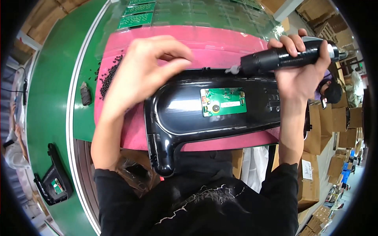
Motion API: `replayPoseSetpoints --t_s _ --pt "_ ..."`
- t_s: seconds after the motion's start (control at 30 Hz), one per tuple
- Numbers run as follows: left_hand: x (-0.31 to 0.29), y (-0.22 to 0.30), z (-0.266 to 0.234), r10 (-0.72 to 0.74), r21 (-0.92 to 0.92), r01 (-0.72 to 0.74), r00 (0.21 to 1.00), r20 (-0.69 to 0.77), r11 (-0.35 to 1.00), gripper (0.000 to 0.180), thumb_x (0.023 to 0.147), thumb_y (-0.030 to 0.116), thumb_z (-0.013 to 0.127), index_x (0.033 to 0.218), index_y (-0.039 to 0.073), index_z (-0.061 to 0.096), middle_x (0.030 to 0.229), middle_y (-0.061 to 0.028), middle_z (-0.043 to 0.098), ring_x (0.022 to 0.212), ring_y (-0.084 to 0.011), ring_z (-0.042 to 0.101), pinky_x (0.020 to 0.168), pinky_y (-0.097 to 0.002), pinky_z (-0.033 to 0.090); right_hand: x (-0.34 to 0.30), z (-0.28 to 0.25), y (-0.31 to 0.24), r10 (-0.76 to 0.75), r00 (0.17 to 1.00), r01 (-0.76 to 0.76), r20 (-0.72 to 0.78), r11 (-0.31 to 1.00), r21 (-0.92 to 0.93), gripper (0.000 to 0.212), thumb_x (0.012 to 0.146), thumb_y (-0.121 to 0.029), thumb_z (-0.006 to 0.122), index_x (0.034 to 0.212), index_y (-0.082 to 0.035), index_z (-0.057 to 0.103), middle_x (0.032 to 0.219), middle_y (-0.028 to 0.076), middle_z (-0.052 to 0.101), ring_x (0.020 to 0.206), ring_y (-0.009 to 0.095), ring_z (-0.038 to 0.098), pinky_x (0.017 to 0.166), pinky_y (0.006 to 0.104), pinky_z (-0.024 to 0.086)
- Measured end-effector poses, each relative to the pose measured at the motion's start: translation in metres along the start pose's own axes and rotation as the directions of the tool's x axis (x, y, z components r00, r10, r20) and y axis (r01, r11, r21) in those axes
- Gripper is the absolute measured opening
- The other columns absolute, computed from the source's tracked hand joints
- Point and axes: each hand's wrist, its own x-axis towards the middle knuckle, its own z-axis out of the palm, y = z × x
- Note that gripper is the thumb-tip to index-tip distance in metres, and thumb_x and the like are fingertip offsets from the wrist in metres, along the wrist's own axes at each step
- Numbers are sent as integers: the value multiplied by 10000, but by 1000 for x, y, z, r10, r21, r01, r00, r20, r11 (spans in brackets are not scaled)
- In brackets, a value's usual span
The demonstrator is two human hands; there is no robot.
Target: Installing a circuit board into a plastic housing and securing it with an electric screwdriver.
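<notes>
Screwdriver point(267, 59) crosswise, tip point(235, 70) leftward

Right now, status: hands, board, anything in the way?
Right hand gripping black cylindrical tool. Left hand blurred, raised, contents unclear. Green circuit board lying in black housing. Both hands clear of board.

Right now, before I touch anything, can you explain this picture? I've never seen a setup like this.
There's no robot: these are a person's bare hands, seen from a head-worn fisheye camera looking down, which makes straight edges bend. The right hand grips a black, cylindrical handheld tool, pointing left. The left hand is raised with curled fingers; it's blurred, so I can't tell whether it holds something small. Beneath them, a glossy black plastic housing rests on a flat pink mat, with a rectangular green circuit board inside it. Left of the housing is a pile of tiny black pieces.
</notes>
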Motion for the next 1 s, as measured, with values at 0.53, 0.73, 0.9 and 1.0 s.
replayPoseSetpoints --t_s 0.53,0.73,0.9,1.0 --pt "-5 11 46 -46 -502 59 998 37 863 187 826 -123 683 1007 -80 696 971 -164 713 928 -213 700 846 -314 576 -29 29 12 -118 991 120 66 993 -18 404 814 -375 686 1030 -77 520 696 -39 492 609 82 467 754 286 385" --pt "2 2 43 -52 -471 29 998 -37 882 236 820 -107 692 1051 -65 671 978 -142 717 938 -204 707 819 -310 591 -29 27 11 -157 985 162 66 984 -72 368 786 -381 693 978 -115 526 653 -73 526 576 47 498 727 253 395" --pt "5 -4 53 185 -228 -176 982 20 958 237 759 -53 770 978 -32 681 891 -93 729 811 -172 737 728 -258 595 -27 27 11 -163 985 165 53 986 -35 361 787 -385 673 970 -113 521 645 -73 531 572 51 502 729 257 396" --pt "6 -3 55 225 -177 -220 974 12 959 240 760 -47 773 977 -29 673 886 -102 724 805 -183 737 722 -261 592 -26 24 11 -143 987 148 74 987 -67 361 787 -385 659 978 -112 523 646 -72 525 576 53 498 737 264 394"
